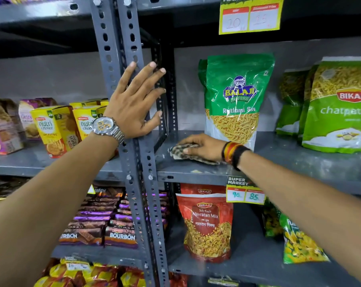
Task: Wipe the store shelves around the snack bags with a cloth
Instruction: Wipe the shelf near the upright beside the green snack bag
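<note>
I note my right hand (204, 147) pressing the cloth (180, 151) flat on the grey shelf (196, 168), fingers (191, 140) curled over it, just left of the green Balaji snack bag (235, 96). My left hand (134, 100) rests on the slotted upright (134, 141), fingers spread wide.

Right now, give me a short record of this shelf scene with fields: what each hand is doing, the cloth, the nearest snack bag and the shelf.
left hand: flat against the slotted steel upright, fingers spread, holding nothing
right hand: pressing the cloth onto the shelf
cloth: patterned, bunched under the fingers
nearest bag: green Balaji Ratlami Sev pouch, upright, just behind the right hand
shelf: grey metal, dusty smears visible
shelf below: red Bikaji Navratan Mix pouch
</note>
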`<state>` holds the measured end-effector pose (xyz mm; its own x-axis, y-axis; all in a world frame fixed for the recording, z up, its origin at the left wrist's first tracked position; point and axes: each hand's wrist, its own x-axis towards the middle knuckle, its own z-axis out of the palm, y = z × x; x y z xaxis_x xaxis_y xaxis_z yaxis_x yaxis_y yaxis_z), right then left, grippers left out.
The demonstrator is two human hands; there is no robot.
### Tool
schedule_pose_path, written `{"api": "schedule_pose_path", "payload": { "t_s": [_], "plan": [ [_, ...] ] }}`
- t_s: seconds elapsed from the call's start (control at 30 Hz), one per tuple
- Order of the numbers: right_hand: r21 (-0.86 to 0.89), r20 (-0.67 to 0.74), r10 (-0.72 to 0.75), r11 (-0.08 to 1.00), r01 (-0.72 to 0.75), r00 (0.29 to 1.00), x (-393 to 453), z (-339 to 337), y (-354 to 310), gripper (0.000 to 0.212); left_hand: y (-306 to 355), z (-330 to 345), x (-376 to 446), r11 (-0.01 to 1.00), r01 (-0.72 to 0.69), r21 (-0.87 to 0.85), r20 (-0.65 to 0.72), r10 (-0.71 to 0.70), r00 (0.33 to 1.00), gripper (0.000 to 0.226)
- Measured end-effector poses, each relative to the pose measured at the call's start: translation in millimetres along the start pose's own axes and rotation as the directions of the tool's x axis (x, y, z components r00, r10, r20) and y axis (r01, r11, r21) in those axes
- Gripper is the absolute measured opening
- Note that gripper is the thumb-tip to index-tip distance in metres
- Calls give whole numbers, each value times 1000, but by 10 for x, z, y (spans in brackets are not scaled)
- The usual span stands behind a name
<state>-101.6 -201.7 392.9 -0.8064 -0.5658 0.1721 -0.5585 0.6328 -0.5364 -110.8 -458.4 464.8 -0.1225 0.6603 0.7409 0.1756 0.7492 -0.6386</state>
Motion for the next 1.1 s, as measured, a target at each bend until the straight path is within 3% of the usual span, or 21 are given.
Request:
{"api": "schedule_pose_path", "payload": {
  "t_s": [0.1, 0.27, 0.33, 0.43, 0.5, 0.57, 0.73, 0.8, 0.93, 1.03, 1.1],
  "plan": [
    [-93, -55, 35, 995, -40, 998, 40, 163, -68, 36, 5, -29, -2, 1000, 2, 0, 10, -2, 1000, 60],
    [-86, 181, -2, 996, 18, 983, -501, -110, 56, 29, 14, -37, -10, 1000, 5, 1, 21, -5, 1000, 60],
    [-73, 103, 30, 997, -22, 994, -626, -312, 147, 28, 21, -55, -11, 1000, 13, 7, 30, -13, 999, 61],
    [-119, -192, 71, 988, -95, 979, -569, -354, 336, 31, 31, -78, 15, 1000, 3, -14, 44, -3, 999, 62],
    [-222, -256, 58, 968, -117, 965, -526, -173, 396, 32, 19, -91, 12, 1000, -2, -17, 63, 3, 998, 63],
    [-321, -243, 10, 943, -90, 970, -588, -36, 403, 32, 17, -126, 2, 1000, -3, -15, 86, 4, 996, 64],
    [-158, 45, 24, 987, -17, 999, -1085, -392, 415, 30, 142, -262, 4, 997, 36, -75, 162, -23, 987, 70],
    [-86, -5, 69, 994, -69, 998, -1196, -531, 463, 30, 373, -273, -80, 991, -5, -133, 214, 34, 976, 70],
    [-74, -285, 138, 983, -166, 948, -1000, -396, 553, 30, 1125, -207, -312, 939, -19, -345, 374, 156, 914, 76],
    [-226, -252, 61, 967, -120, 966, -750, -129, 428, 32, 1476, -86, -442, 908, 75, -411, 487, 149, 861, 91],
    [-227, -174, -2, 973, -38, 985, -681, -55, 332, 31, 1535, -20, -522, 910, 87, -406, 527, 155, 835, 104]
  ]
}}
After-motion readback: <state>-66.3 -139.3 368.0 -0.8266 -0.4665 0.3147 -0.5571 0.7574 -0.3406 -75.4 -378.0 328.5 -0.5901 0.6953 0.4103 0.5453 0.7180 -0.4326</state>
